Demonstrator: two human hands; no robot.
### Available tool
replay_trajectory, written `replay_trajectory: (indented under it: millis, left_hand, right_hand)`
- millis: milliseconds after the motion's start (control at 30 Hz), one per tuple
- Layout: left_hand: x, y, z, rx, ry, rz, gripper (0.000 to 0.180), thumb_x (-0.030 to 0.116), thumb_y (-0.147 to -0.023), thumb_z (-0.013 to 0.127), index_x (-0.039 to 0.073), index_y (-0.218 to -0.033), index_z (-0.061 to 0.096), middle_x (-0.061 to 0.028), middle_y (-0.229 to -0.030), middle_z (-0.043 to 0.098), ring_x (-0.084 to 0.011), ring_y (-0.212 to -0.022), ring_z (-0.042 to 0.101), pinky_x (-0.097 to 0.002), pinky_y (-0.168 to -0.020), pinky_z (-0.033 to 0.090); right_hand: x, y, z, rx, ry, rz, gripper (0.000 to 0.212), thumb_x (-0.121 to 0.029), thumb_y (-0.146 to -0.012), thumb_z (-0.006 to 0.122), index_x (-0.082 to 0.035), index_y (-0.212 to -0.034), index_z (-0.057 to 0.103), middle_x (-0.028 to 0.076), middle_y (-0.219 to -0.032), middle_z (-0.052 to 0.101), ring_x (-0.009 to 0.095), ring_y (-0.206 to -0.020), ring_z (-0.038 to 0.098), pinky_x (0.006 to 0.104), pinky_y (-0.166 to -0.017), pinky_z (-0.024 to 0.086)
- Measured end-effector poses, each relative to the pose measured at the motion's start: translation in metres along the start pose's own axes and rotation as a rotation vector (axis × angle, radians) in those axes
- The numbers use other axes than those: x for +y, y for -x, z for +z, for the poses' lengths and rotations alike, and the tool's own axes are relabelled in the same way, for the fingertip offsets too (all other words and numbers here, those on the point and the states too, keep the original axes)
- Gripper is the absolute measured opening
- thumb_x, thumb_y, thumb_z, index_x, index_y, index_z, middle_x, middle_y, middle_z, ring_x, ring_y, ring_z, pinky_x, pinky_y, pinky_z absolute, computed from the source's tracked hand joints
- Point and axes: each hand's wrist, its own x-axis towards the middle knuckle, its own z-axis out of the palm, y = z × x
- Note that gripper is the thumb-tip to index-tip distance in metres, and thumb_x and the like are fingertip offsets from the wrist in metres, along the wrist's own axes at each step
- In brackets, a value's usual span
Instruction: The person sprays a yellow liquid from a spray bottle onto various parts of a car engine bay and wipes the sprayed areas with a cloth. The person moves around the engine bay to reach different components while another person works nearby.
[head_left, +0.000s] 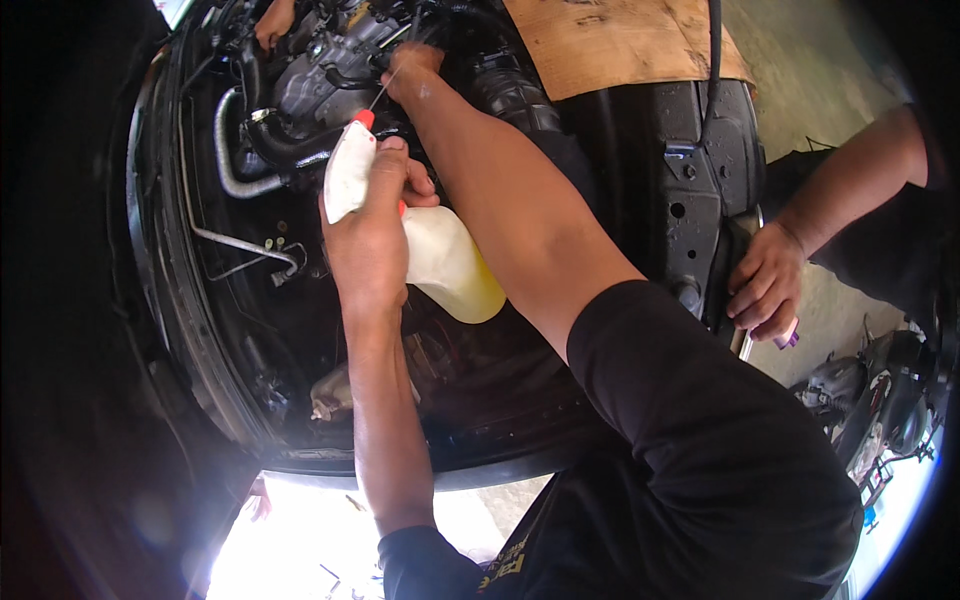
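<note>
A person's left hand, left of centre, is wrapped around the neck of a spray bottle mid-frame, its base yellow and red nozzle pointing up. The right hand, well apart at top centre, reaches among engine parts; its grip cannot be told. Another person's hand is at right.

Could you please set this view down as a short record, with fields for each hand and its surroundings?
Left hand: left hand gripping a tilted spray bottle, yellowish liquid inside
Nozzle: red nozzle pointing toward the right hand
Right hand: right hand among engine parts; its grip is unclear
Others: another person's hand at right, a second hand upper left
Nearby: brown cardboard, upper right
</note>
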Motion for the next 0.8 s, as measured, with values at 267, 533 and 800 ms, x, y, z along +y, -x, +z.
replay_trajectory:
  millis: [267, 533, 800]
  left_hand:
    - [0.008, 0.003, 0.012, 0.069, -0.041, -0.084, 0.027, 0.029, -0.106, 0.069, 0.001, -0.106, 0.07, -0.0021, -0.077, 0.067, -0.0094, -0.068, 0.061, -0.0277, -0.066, 0.052]
    - [0.003, 0.009, 0.008, 0.15, -0.085, -0.063, 0.031, 0.035, -0.104, 0.073, 0.005, -0.102, 0.068, -0.0007, -0.077, 0.064, -0.0089, -0.069, 0.06, -0.0274, -0.064, 0.051]
    - [-0.003, 0.006, 0.0, 0.107, -0.087, -0.089, 0.036, 0.034, -0.104, 0.073, 0.0, -0.114, 0.07, -0.0037, -0.083, 0.071, -0.0094, -0.069, 0.062, -0.0277, -0.066, 0.051]
  right_hand:
    - [-0.015, 0.021, -0.011, -0.178, -0.172, 0.154, 0.04, -0.01, -0.1, 0.06, -0.002, -0.137, 0.045, 0.021, -0.125, 0.065, 0.031, -0.098, 0.067, 0.0501, -0.074, 0.06]
    - [-0.008, 0.043, -0.005, -0.038, -0.185, 0.124, 0.04, -0.007, -0.101, 0.059, -0.002, -0.138, 0.044, 0.022, -0.127, 0.065, 0.034, -0.11, 0.065, 0.0532, -0.083, 0.059]
    - [-0.021, 0.051, -0.009, 0.02, -0.283, 0.182, 0.043, -0.007, -0.102, 0.058, -0.006, -0.142, 0.041, 0.02, -0.127, 0.063, 0.032, -0.105, 0.065, 0.0557, -0.083, 0.057]
